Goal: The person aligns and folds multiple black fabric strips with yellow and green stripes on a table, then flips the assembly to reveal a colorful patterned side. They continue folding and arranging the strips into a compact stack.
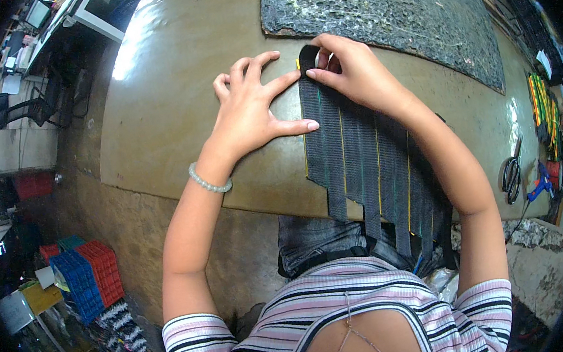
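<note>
Several dark grey-black webbing straps lie side by side on the table, with thin yellow and green lines running lengthwise. Their lower ends hang unevenly over the table's near edge. At the top left of the row, my right hand pinches a black strap end between thumb and fingers, and that end curls upward. My left hand is spread open on the left of the straps. Its index fingertip touches the strap beside the curled end, and its thumb rests on the outer strap lower down.
The olive-brown tabletop carries a rough, speckled dark slab at the far side. Black-handled scissors and a blue glue gun lie at the right. Red and blue crates stand at lower left, below a dark chair.
</note>
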Demonstrator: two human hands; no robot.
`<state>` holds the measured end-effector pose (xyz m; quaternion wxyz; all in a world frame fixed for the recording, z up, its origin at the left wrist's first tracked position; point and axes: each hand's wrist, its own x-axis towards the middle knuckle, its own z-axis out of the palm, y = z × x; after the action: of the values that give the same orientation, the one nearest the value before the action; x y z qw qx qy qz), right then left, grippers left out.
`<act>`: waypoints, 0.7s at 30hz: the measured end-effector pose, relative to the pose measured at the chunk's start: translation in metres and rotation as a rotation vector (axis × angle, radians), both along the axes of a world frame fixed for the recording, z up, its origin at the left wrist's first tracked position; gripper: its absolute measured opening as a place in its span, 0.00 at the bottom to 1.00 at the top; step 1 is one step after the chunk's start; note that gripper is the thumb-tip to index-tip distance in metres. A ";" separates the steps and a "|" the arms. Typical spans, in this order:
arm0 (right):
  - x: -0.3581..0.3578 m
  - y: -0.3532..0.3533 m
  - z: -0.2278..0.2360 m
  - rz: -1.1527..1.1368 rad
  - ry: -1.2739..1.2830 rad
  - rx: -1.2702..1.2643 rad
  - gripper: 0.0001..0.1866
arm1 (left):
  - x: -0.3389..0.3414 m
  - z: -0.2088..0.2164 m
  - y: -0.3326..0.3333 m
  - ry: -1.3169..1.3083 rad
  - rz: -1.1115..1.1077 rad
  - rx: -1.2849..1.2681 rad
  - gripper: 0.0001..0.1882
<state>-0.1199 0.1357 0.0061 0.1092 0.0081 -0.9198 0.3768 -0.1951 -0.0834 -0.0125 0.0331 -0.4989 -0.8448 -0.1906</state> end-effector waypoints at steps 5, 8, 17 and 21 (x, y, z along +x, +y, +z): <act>-0.003 0.004 0.000 -0.002 -0.009 -0.034 0.12 | -0.001 -0.003 0.001 0.030 -0.002 0.020 0.50; -0.005 0.002 0.001 -0.006 -0.010 -0.033 0.12 | -0.001 -0.003 0.001 0.033 0.001 -0.008 0.52; -0.011 0.001 0.000 -0.003 -0.020 0.024 0.12 | -0.001 0.000 0.002 0.017 0.006 -0.064 0.55; -0.017 0.004 0.000 -0.019 -0.108 0.059 0.12 | 0.000 0.001 0.002 -0.022 0.024 -0.025 0.54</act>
<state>-0.1369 0.1396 0.0058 0.0629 -0.0177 -0.9351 0.3483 -0.1954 -0.0809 -0.0117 0.0200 -0.4869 -0.8534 -0.1851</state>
